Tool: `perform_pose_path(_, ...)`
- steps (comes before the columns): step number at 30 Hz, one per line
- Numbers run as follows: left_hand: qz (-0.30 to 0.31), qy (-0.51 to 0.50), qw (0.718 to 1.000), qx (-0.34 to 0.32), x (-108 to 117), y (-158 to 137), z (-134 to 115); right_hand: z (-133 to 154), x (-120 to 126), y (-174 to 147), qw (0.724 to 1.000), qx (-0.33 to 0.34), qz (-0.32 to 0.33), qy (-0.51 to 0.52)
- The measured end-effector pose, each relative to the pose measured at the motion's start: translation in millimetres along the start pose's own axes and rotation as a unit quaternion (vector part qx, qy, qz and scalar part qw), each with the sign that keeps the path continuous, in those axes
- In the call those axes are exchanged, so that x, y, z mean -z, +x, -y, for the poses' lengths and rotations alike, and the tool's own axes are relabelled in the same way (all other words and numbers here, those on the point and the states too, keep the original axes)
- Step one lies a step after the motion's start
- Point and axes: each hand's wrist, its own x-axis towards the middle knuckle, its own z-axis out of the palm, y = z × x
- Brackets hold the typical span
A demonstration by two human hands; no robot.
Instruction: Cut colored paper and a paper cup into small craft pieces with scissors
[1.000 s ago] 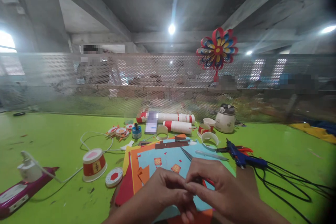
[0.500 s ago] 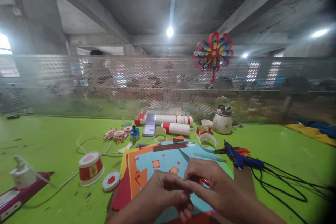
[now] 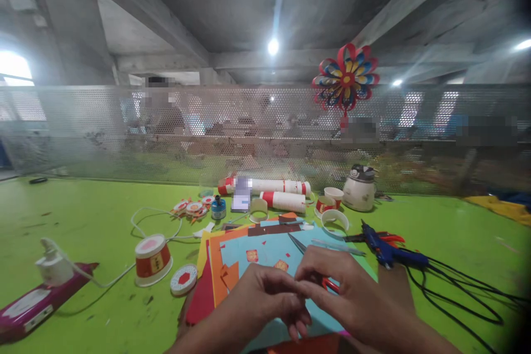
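Over the light blue paper (image 3: pixel 238 249), my left hand (image 3: pixel 269 298) and my right hand (image 3: pixel 338 287) meet at the fingertips. Both are closed in a pinch; whatever lies between the fingers is hidden or too small to name. Scissors (image 3: pixel 296 241) lie on the paper, their blades pointing up-left and the red handle partly covered by my right hand. Two small red-and-gold printed squares (image 3: pixel 252 256) rest on the blue sheet beyond my left hand, among tiny red scraps. Orange, yellow and dark red sheets (image 3: pixel 203 293) stick out beneath it.
An upturned red-and-white paper cup (image 3: pixel 153 260) and a white disc with a red hexagon (image 3: pixel 183 280) sit left, near a purple power strip (image 3: pixel 37 307). A blue glue gun (image 3: pixel 384 246) with black cable lies right. Stacked paper cups (image 3: pixel 286 202), a phone (image 3: pixel 241 199) and a kettle-like pot (image 3: pixel 359 191) stand behind.
The view has turned slightly left, so the table things appear shifted right. My hands keep nearly the same pinched pose, fingertips together.
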Motion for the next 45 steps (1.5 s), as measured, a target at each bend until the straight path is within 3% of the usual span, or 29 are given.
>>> perform_pose_path(45,-0.014,0.014,0.999,0.039,6,1,2,-15,-7,2,0.999,0.049,-0.014,-0.016)
